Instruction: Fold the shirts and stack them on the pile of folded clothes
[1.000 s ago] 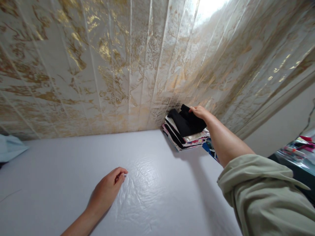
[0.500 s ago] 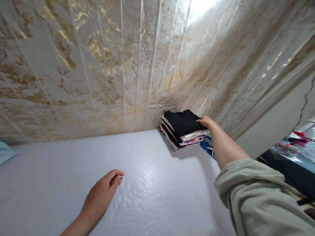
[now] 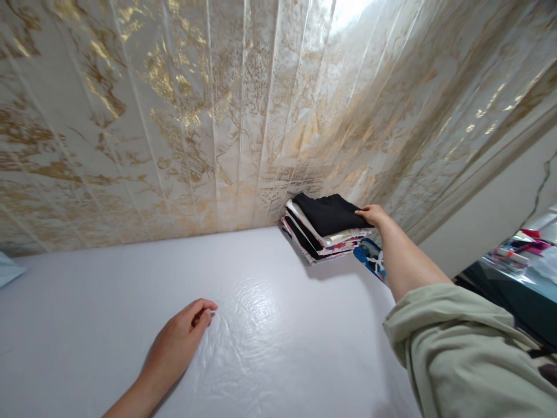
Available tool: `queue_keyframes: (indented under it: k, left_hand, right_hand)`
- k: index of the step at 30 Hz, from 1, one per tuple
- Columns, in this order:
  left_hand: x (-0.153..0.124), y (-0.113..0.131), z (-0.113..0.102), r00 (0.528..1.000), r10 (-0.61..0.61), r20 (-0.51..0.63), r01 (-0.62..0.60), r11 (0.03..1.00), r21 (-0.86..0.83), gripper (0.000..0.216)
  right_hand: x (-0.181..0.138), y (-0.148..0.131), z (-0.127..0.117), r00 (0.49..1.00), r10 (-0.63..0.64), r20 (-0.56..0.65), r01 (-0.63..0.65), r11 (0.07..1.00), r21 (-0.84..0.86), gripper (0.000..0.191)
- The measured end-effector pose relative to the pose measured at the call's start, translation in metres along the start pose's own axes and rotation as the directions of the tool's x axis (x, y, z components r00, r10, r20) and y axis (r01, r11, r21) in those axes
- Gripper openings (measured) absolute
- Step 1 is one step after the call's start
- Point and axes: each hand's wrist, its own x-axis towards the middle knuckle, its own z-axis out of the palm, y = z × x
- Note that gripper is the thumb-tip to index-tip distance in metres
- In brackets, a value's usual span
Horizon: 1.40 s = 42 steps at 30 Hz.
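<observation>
A folded black garment (image 3: 333, 213) lies on top of a stack of folded clothes (image 3: 304, 235) against the curtain. My right hand (image 3: 369, 215) grips its right edge, thumb above the fabric and the other fingers mostly hidden. Lower left, my left hand (image 3: 183, 334) rests on the white glossy surface (image 3: 278, 354), apart from the stack. Its fingers are curled in, thumb close to the index fingertip, and I see nothing held in them. Just below my right wrist is a blue item with a white tie (image 3: 369, 257), partly covered by the forearm.
Behind the surface hangs a gold-patterned curtain (image 3: 187, 128). A pale blue piece (image 3: 8, 270) shows at the left edge. To the right stands a dark-sided table or cabinet (image 3: 513, 290) with pink, red and clear plastic items on it (image 3: 517, 252).
My right hand and the black garment have shifted slightly to the right. More of the blue item shows. My left hand has stayed in nearly the same place.
</observation>
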Motion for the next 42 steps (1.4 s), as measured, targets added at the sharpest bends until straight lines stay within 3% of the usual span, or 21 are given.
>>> queue_keyframes:
  k: [4,7,10,12,14,18,23,29,31,35,39,42]
  left_hand:
    - [0.001,-0.002,0.000,1.000,0.009,-0.007,-0.009,1.000,0.007,0.033]
    - [0.001,-0.002,0.001,1.000,0.009,-0.017,-0.009,1.000,0.011,0.032]
    - [0.001,-0.001,0.000,1.000,0.005,-0.014,-0.005,1.000,0.023,0.031]
    - [0.001,-0.002,0.000,1.000,0.000,-0.011,0.001,1.000,0.030,0.032]
    - [0.001,-0.002,0.000,1.000,-0.004,-0.009,0.004,0.999,0.036,0.032]
    - [0.000,-0.003,0.000,1.000,0.004,0.000,-0.004,0.999,0.048,0.031]
    - [0.001,-0.001,0.000,0.999,0.029,-0.020,-0.028,0.999,0.042,0.030]
    - [0.001,0.001,0.000,0.999,0.037,-0.039,-0.037,0.999,0.007,0.030]
    - [0.001,0.002,-0.001,0.999,0.037,-0.038,-0.037,0.999,0.007,0.029]
    - [0.001,0.003,-0.002,0.999,0.036,-0.030,-0.035,0.999,0.028,0.031]
    - [0.001,-0.001,-0.001,0.999,0.029,-0.021,-0.028,0.998,0.051,0.033]
    - [0.002,-0.004,0.000,0.999,0.033,-0.020,-0.032,0.998,0.054,0.032]
  right_hand:
    - [-0.013,-0.007,0.009,0.998,-0.029,-0.054,0.026,0.998,-0.056,0.034]
    - [-0.033,-0.025,-0.002,0.974,-0.193,-0.122,0.172,0.972,-0.162,0.040]
    - [-0.067,-0.045,-0.016,0.924,-0.382,-0.016,0.358,0.878,-0.317,0.040]
    - [-0.091,-0.052,-0.019,0.905,-0.420,0.072,0.409,0.808,-0.425,0.041]
    - [-0.109,-0.052,-0.019,0.922,-0.373,0.105,0.374,0.785,-0.494,0.043]
    - [-0.118,-0.038,-0.009,0.961,-0.264,0.085,0.273,0.841,-0.467,0.046]
    - [-0.099,-0.027,-0.005,0.939,-0.343,0.006,0.326,0.887,-0.326,0.042]
    - [-0.092,-0.023,-0.010,0.891,-0.415,-0.182,0.351,0.886,-0.302,0.037]
    - [-0.096,-0.015,-0.004,0.882,-0.437,-0.175,0.374,0.876,-0.303,0.039]
    - [-0.104,0.003,0.009,0.915,-0.393,-0.092,0.354,0.892,-0.281,0.045]
    - [-0.109,0.007,0.005,0.928,-0.349,-0.132,0.307,0.914,-0.264,0.056]
    - [-0.117,-0.002,-0.002,0.900,-0.406,-0.162,0.336,0.880,-0.337,0.057]
